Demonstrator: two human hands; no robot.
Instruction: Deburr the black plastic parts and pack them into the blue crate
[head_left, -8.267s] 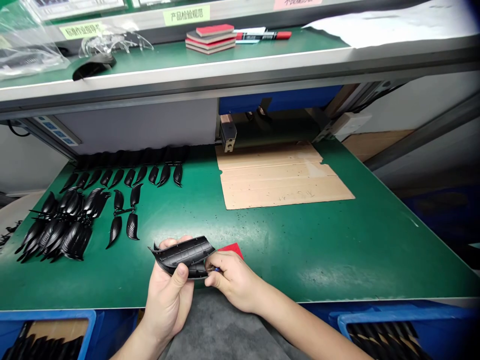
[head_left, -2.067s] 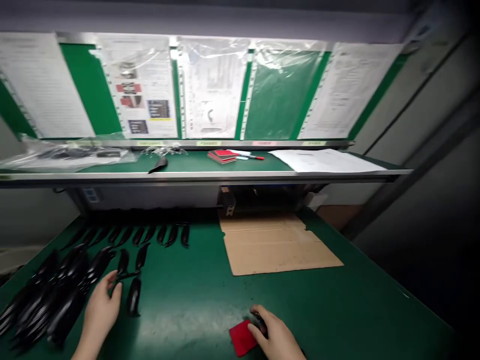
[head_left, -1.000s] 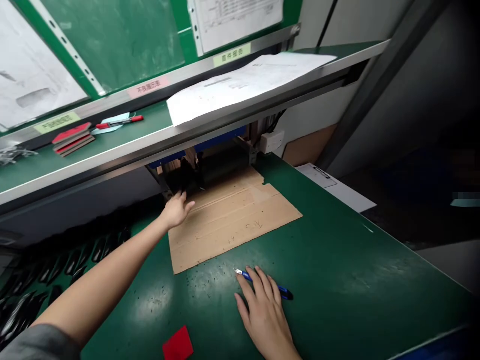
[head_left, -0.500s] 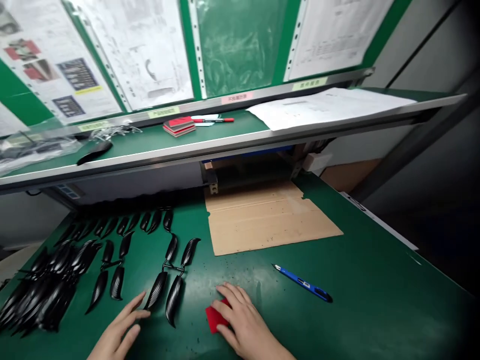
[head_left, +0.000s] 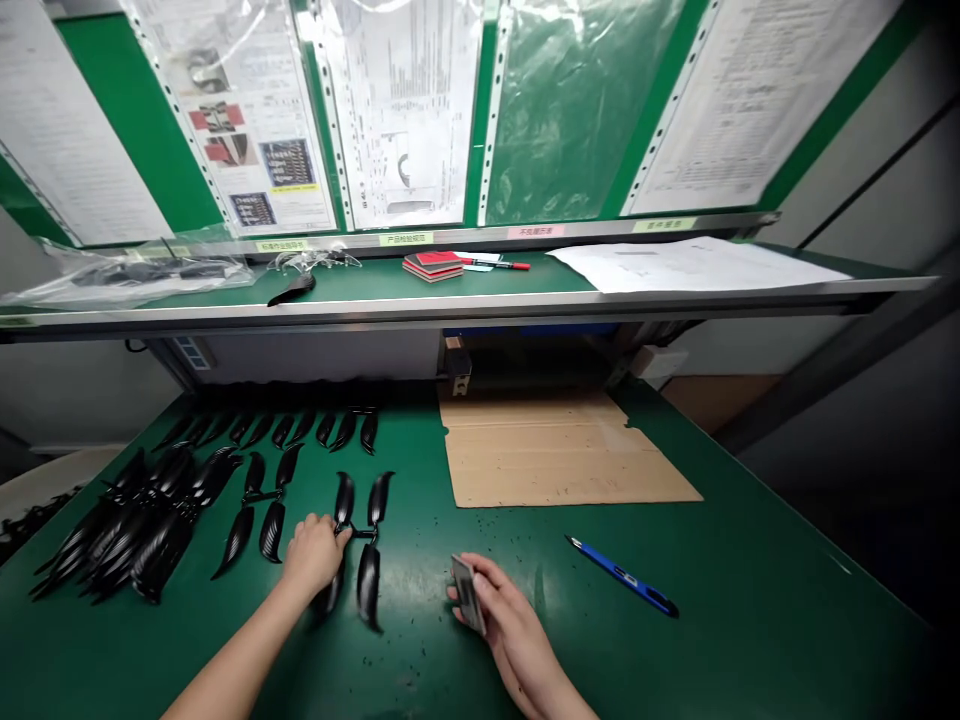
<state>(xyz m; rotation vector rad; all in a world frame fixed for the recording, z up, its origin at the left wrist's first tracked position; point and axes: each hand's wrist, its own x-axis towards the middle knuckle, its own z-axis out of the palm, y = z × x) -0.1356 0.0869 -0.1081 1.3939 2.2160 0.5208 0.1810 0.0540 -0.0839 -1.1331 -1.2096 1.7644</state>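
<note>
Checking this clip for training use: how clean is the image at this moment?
Head view: the plastic sleeves over the wall sheets show glare, the black parts lose detail in their dark surfaces, the left hand looks slightly soft, and the lens darkens the right corner of the green bench.

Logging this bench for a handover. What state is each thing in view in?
left hand: closed on the black ribbed moulded pair
black ribbed moulded pair: joined by a runner, lying on the green mat
right hand: holding the flat pad
flat pad: tilted on edge
blue utility knife: blade out, lying untouched
cardboard sheet: lying flat
other black ribbed parts: laid out in rows and a heap
</note>
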